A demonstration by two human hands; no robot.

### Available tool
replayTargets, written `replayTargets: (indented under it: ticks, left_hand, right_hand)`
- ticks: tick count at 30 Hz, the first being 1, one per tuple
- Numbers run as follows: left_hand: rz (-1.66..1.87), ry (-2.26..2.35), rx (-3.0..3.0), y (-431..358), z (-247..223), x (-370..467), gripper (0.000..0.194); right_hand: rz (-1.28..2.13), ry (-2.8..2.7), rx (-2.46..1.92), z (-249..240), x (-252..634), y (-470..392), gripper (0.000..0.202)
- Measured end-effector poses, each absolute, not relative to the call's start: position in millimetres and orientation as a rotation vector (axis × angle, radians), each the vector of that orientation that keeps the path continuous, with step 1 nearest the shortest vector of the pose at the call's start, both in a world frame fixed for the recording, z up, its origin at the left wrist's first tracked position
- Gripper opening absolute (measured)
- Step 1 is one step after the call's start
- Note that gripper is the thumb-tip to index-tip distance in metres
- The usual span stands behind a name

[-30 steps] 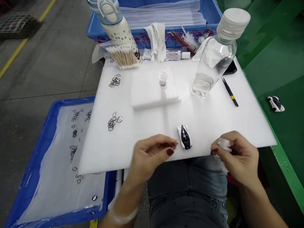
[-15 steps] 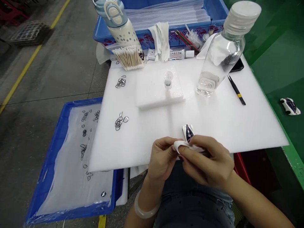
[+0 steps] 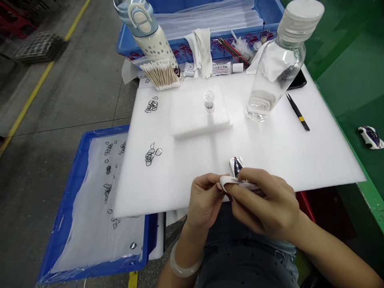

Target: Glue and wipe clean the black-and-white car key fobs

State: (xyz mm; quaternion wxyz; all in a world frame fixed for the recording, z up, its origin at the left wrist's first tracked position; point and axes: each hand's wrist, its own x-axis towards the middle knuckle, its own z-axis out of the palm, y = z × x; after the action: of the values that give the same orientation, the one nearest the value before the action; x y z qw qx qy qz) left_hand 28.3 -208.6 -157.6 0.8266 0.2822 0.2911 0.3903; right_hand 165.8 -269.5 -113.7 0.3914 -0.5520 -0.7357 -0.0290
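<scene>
Both hands meet at the near edge of the desk, over the lap; the right hand is closed on a small white cloth, and the left hand pinches the left end of the same cloth with its fingertips; whether a small part is inside the cloth, I cannot tell, because the fingers cover it. The toy car lies on the desk just beyond the hands, touching or almost touching the right knuckles in this view; its long axis runs away from the person, and only the far half shows, the near half is hidden behind the right hand. The right hand is the nearer one to the car; the left is a little to the side. Further away stand a bottle, tweezers and a foam block; small rings lie to the left; a second car lies on the green surface at the right edge.
</scene>
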Motion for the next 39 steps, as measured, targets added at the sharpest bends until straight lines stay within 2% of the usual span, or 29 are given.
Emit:
replayTargets:
  ticks: [3,6,9,12,15,19,22,27,33,39]
  left_hand:
    - [0.851,0.596,0.624,-208,-157,29,0.019]
    - [0.843,0.580,0.642,-208,-156,30,0.017]
    - [0.832,0.600,0.689,-207,-156,28,0.018]
    - [0.873,0.684,0.841,-207,-156,21,0.021]
    - [0.972,0.859,1.248,-209,-158,14,0.014]
    - [1.118,0.940,1.981,-213,-160,20,0.030]
    - [1.121,0.850,2.248,-216,-163,30,0.029]
    - [1.058,0.893,2.320,-219,-166,36,0.020]
    - [0.963,1.059,2.166,-216,-166,33,0.026]
    - [0.963,1.043,2.159,-215,-167,32,0.019]
  right_hand:
    - [0.052,-1.944,-1.409,-101,178,-278,0.016]
    - [0.087,-1.768,-1.500,-93,197,-290,0.018]
    - [0.170,-1.537,-1.529,-101,209,-297,0.034]
    - [0.337,-1.414,-1.515,-119,210,-297,0.031]
    - [0.439,-1.262,-1.581,-135,205,-293,0.020]
    - [0.513,-1.260,-1.638,-145,197,-287,0.014]
    - [0.460,-1.290,-1.639,-147,192,-283,0.011]
    - [0.433,-1.387,-1.725,-148,191,-282,0.012]
    - [0.472,-1.445,-1.788,-146,193,-279,0.011]
    - [0.494,-1.441,-1.811,-146,192,-277,0.009]
